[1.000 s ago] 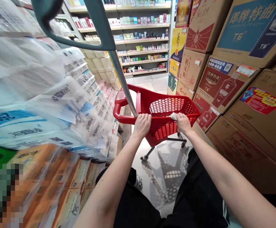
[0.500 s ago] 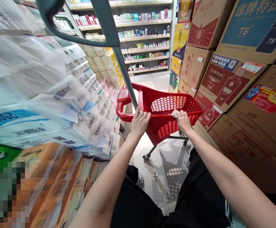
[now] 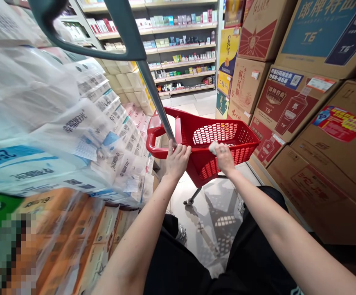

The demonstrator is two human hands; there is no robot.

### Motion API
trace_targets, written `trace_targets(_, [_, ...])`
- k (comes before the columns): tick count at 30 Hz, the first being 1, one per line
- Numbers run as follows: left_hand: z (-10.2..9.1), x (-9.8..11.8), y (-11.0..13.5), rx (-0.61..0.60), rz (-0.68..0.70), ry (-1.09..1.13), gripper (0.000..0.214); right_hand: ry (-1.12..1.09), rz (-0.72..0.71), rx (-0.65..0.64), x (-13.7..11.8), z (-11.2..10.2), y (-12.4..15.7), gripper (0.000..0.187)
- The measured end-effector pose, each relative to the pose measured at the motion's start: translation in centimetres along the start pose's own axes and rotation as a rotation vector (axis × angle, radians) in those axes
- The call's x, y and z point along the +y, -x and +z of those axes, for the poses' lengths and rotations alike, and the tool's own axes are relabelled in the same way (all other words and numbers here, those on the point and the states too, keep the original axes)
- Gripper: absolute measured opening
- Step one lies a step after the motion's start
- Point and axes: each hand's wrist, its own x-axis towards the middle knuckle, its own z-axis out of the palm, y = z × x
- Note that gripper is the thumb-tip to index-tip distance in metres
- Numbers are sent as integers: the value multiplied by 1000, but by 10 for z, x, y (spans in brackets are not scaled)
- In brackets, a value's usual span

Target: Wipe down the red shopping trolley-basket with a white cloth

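In front of me stands a red plastic shopping cart basket [image 3: 186, 164] with slotted sides, on a metal frame with wheels. A grey pole [image 3: 156, 96] rises from its left end to a dark grey handle [image 3: 131, 49]. My left hand [image 3: 178, 159] is closed over the near rim, beside the foot of the pole. Along the same rim, farther right, my right hand [image 3: 225, 157] grips a crumpled white wipe [image 3: 214, 147], pressed to the rim. The fingertips of both hands are partly hidden behind the rim.
Packs of wrapped tissue paper [image 3: 82, 123] are piled on the left, with orange packs [image 3: 58, 229] below. Cardboard cartons [image 3: 291, 98] are stacked high on the right. Shelves of small boxes and bottles [image 3: 178, 59] stand at the back. My legs flank the tiled floor [image 3: 202, 229].
My right hand has slid left along the rim with the wipe, closer to my left hand. The left hand keeps its hold. The view has shifted slightly.
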Motion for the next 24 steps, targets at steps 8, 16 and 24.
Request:
trace_targets(8, [-2, 7, 4, -62, -31, -7, 36, 19, 232, 11, 85, -15, 25, 46])
trace_targets(16, [1, 11, -2, -84, -32, -5, 37, -360, 108, 248, -15, -12, 30, 29])
trace_targets(24, [0, 11, -5, -92, -23, 39, 39, -320, -67, 177, -73, -11, 8, 33])
